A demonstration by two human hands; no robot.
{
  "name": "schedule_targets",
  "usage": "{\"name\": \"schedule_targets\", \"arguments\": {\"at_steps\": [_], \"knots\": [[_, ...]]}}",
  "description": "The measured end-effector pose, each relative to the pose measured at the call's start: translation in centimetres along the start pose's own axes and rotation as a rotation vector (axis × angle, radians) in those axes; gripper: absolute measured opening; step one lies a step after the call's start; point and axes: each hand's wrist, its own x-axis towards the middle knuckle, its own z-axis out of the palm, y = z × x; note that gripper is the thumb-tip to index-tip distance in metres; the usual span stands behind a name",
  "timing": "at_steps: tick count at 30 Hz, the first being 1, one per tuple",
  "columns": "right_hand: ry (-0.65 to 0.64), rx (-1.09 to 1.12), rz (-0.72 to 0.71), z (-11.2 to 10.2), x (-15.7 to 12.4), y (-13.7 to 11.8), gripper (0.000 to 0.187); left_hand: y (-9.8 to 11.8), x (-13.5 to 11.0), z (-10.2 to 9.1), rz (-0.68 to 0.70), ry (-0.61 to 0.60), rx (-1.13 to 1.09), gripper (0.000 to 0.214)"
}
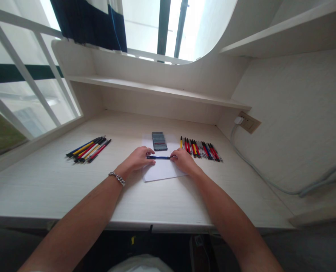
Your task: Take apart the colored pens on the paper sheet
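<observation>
A blue pen with dark ends (161, 157) lies level between my two hands, over a white sheet of paper (159, 173). My left hand (139, 157) pinches its left end between thumb and fingers. At the other end, the fingers of my right hand (182, 159) are closed on the pen's tip. Just beyond the pen is a dark, flat, phone-like device (159, 141), its screen blurred in part. To the right of my right hand lies a row of several pens (203, 149) in red, yellow, blue, black and clear.
A loose pile of several pens (89, 149) lies on the left of the white desk (54, 185). A shelf (156, 90) runs along the back. On the right wall, a plug sits in a socket (249, 122), with a grey cable (253, 166) trailing down.
</observation>
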Motion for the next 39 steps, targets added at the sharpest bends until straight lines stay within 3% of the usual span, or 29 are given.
{"name": "schedule_targets", "arguments": {"at_steps": [5, 9, 12, 16, 22, 39], "knots": [[0.02, 0.092, 0.001, -0.4, -0.2, -0.5, 0.014, 1.0, 0.1, 0.9, 0.159, -0.001, 0.071, 0.035], [0.068, 0.279, -0.031, -0.5, -0.4, -0.6, 0.011, 1.4, 0.0, 1.5, 0.142, 0.022, 0.04, 0.03], [0.008, 0.432, -0.011, -0.6, -0.3, -0.7, 0.018, 1.4, 0.0, 1.6, 0.137, 0.095, -0.025, 0.023], [-0.134, 0.572, 0.079, -0.6, 0.0, -0.6, 0.043, 1.6, -0.2, 1.5, 0.146, 0.174, -0.086, 0.017], [-0.133, 0.737, 0.104, -0.4, 0.0, -0.5, 0.03, 2.6, -0.4, 1.4, 0.146, 0.164, -0.086, 0.018], [-0.005, 0.646, -0.014, -0.3, -0.4, -1.4, 0.029, 2.3, -0.7, 0.7, 0.077, 0.099, -0.038, 0.024]]}}
